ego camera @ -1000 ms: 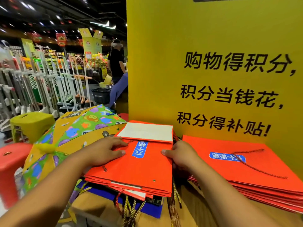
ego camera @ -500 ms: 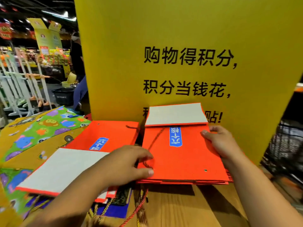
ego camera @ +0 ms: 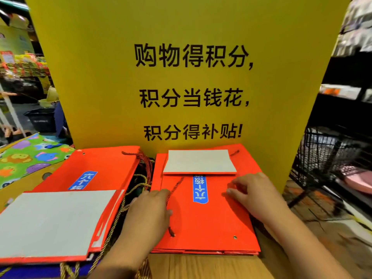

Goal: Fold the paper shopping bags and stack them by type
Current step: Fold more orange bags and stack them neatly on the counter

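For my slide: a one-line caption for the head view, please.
A folded orange paper shopping bag atop a stack, left hand and right hand resting on it, yellow signboard behind.

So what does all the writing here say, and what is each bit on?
"购物得积分," yellow board.
"积分当钱花," same board.
"积分得补贴!" same board.
"六个核" sideways, right bag label; rest under flap.
"六个" left bag label; rest covered.
Shop signs far left: too blurred.

Two flat orange bag stacks (ego camera: 205,218) (ego camera: 86,178), side by side
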Tool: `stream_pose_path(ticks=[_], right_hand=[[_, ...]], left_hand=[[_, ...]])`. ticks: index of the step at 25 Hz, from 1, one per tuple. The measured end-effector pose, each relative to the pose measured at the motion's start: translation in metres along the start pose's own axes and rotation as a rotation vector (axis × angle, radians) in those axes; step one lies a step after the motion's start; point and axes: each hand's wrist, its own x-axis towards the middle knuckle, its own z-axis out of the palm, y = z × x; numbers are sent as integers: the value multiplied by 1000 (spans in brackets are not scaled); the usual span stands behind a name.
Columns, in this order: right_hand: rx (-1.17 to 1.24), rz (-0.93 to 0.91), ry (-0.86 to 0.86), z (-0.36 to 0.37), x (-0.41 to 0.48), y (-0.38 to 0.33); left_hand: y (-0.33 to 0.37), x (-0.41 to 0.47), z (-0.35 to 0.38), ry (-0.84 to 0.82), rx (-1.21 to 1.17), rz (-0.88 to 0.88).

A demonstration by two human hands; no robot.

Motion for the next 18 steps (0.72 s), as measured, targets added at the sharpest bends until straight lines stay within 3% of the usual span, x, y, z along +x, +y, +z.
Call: stream_pose_path(ticks=[5, 9, 11, 15, 18], right_hand=[[229, -163, -411, -8, -45, 5], [191, -131, -416, 13, -59, 10], [125, -119, -384, 19, -61, 9], [61, -138, -315, 23, -64, 4], [79, -133, -305, 21, -66, 3]], left_hand=[[0, 2, 17, 23, -57, -65], [0, -3, 20, 90, -5, -66], [8, 0, 10, 34, -66, -68], [29, 9, -9, -18, -596, -82], [50, 15, -24, -157, -1080, -175]])
